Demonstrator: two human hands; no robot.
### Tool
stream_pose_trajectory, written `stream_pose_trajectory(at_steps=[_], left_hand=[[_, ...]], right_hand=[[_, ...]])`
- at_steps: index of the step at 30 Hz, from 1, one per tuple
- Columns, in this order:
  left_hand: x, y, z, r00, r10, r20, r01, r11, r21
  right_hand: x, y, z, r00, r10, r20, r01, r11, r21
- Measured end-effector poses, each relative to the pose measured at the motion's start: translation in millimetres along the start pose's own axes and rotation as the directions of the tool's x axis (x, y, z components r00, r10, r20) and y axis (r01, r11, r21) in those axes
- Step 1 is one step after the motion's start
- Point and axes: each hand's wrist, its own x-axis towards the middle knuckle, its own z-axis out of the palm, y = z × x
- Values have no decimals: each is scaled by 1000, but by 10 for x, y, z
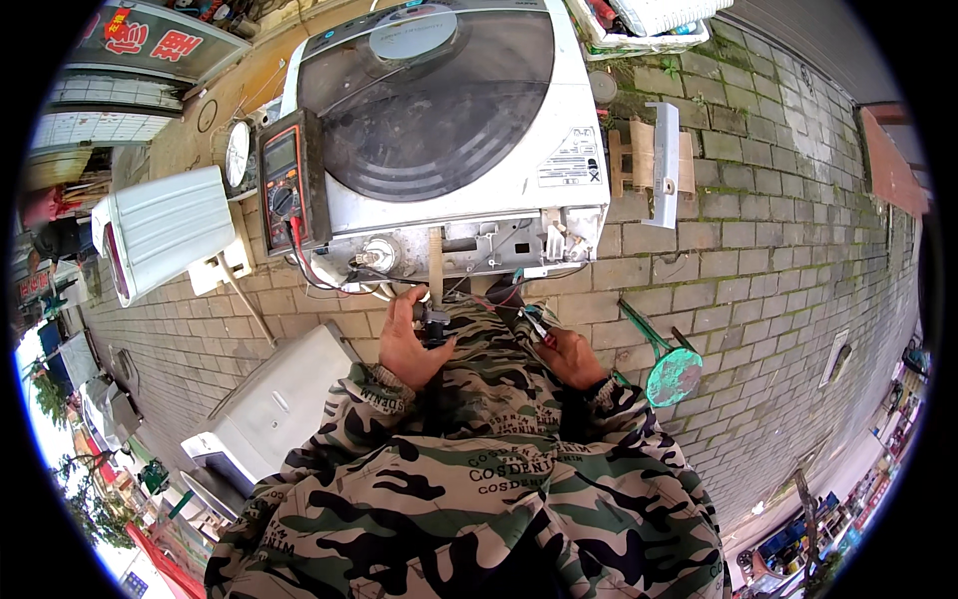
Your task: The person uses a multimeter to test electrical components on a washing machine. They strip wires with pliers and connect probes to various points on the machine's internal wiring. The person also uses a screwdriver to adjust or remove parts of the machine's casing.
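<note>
A white top-loading washing machine (419,215) with a dark see-through lid (429,120) stands before me, the side nearest me uncovered. My left hand (407,344) curls its thumb and fingers around a small dark part (433,325) below that opening. Thin wires (504,302) run from the machine between my hands. My right hand (571,357) is closed on a slim tool (546,334) with a dark red handle and pale front end, pointing toward the wires; its exact kind is unclear. A multimeter (283,180) with an orange-edged case rests on the machine's left corner, leads hanging down.
A grey-white panel (274,404) lies at left, with a white bin-like box (165,230) beyond it. On the paving at right are a metal strip (663,165) and a worn green round-topped object (675,376). A white crate (649,40) stands behind.
</note>
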Motion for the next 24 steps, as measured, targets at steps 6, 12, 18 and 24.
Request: stream_pose_trajectory(at_steps=[6, 12, 18, 24], left_hand=[[-115, -5, 164, 998, 9, -70, 0, 993, 122], [-193, 78, 257, 996, 5, -87, 16, 970, 243], [-188, -170, 416, 990, 88, -112, -68, 982, 174], [-260, -266, 615, 980, 132, -146, -120, 989, 89]], right_hand=[[67, 224, -67, 998, -56, 32, 59, 990, -125], [-141, 843, -80, 999, -36, 17, 39, 944, -327], [-457, 1266, 42, 983, 95, -156, -166, 827, -538], [-643, 575, -403, 920, -108, -377, -48, 924, -381]])
